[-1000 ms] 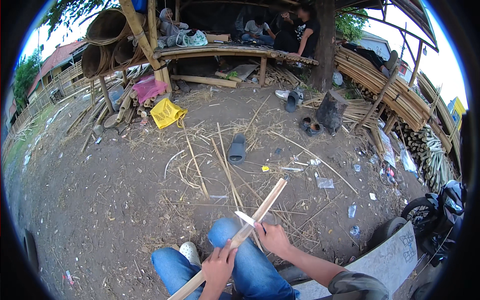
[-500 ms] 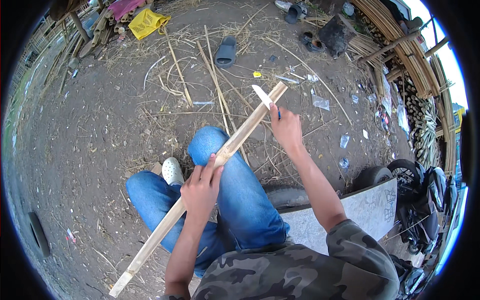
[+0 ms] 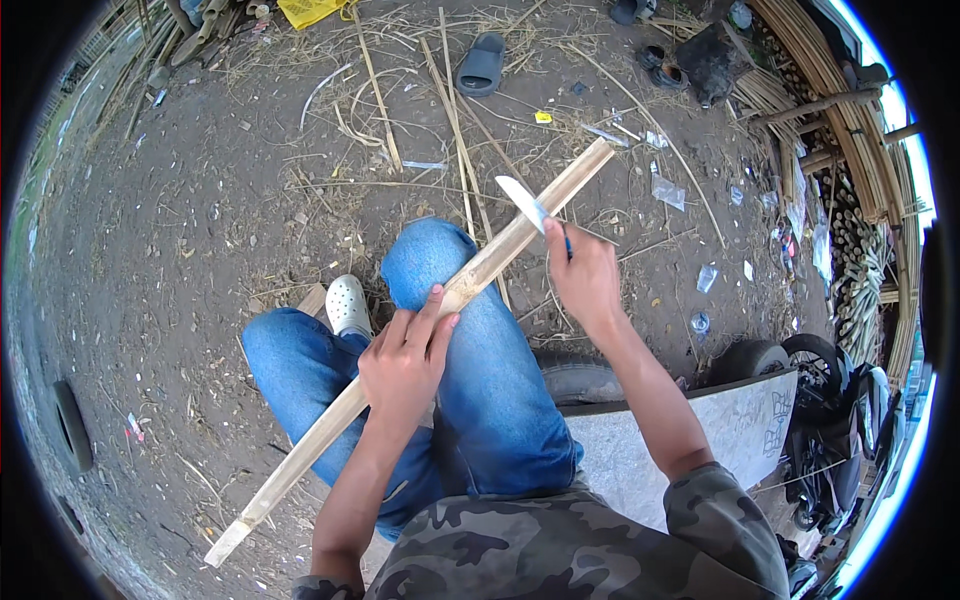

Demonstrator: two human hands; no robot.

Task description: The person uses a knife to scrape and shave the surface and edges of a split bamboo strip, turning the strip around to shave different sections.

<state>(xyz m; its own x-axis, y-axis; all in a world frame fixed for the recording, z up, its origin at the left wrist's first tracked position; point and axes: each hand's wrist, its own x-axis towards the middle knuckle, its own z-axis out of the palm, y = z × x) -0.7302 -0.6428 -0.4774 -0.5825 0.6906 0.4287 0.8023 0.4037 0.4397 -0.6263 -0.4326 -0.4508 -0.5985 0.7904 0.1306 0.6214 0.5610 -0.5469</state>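
Observation:
A long split bamboo strip (image 3: 508, 243) runs slantwise across my lap, from the lower left up to the far right, resting over my raised knee. My left hand (image 3: 402, 368) is closed around its middle, fingers on top near a node. My right hand (image 3: 584, 272) grips a knife (image 3: 524, 203) by its handle, which the fingers mostly hide. The pale blade lies across the strip's upper part, its tip pointing up and left beyond the edge.
A grey slide sandal (image 3: 481, 64) and thin bamboo slivers (image 3: 378, 90) lie on the littered dirt ahead. A grey board (image 3: 690, 430) and a tyre (image 3: 575, 382) are close on my right, beside a parked motorbike (image 3: 830, 420). Bamboo bundles (image 3: 820, 90) are stacked at far right.
The knife has moved down along the strip toward me, with more of its blade now across the wood. My left hand keeps its hold. The whole view has shifted slightly.

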